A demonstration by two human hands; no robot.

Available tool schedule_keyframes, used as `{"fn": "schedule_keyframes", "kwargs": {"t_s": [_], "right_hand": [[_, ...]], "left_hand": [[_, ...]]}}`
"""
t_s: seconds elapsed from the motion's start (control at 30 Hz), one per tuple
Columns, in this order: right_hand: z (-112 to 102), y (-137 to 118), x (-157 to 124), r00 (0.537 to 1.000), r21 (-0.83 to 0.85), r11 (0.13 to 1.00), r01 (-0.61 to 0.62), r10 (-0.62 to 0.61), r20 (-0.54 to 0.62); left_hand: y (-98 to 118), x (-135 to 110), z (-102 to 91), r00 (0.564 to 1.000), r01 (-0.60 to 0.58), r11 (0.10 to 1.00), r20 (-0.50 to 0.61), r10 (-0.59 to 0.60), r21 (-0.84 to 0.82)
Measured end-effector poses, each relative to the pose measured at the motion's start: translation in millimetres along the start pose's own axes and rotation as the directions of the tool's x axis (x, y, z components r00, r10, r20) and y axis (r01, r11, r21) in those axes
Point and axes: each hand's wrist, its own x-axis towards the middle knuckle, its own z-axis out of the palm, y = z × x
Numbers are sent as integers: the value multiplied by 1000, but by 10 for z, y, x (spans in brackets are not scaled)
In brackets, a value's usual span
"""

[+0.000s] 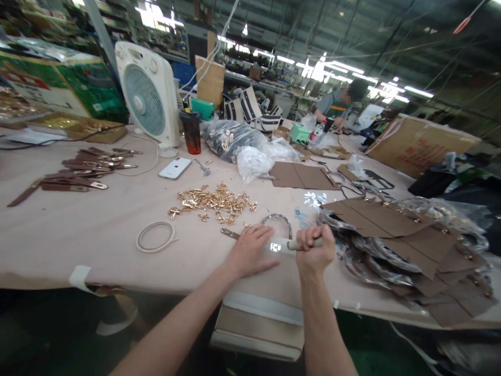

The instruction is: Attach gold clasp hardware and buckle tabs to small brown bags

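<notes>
My left hand (252,250) lies flat, fingers stretched out, over a brown strap (230,233) whose metal-fitted end sticks out on its left. Beside its fingertips is a small shiny metal plate (275,247) on a whitish surface. My right hand (316,245) is wrapped round the pale handle of a tool (293,245) pointing left toward that plate; its tip is too blurred to name. Behind my hands curves a wrapped bag handle (282,217). Gold metal fittings (219,201) lie in a loose heap farther back.
A tape roll (155,237) lies at left, with brown straps (84,167) beyond. A phone (175,168), fan (146,96) and tumbler (191,131) stand or lie farther back. Stacked brown bag pieces (395,230) fill the right. A co-worker (336,104) is in the background.
</notes>
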Motion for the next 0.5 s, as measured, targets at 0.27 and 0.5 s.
{"fn": "schedule_keyframes", "kwargs": {"t_s": [0.27,0.5], "right_hand": [[-123,-502,133,975,109,994,-31,54,-215],[532,19,-167,993,93,989,-114,117,-19]], "left_hand": [[-270,-240,-218,906,244,919,-265,-331,-311],[-435,-266,-332,959,225,906,-81,-270,-358]]}}
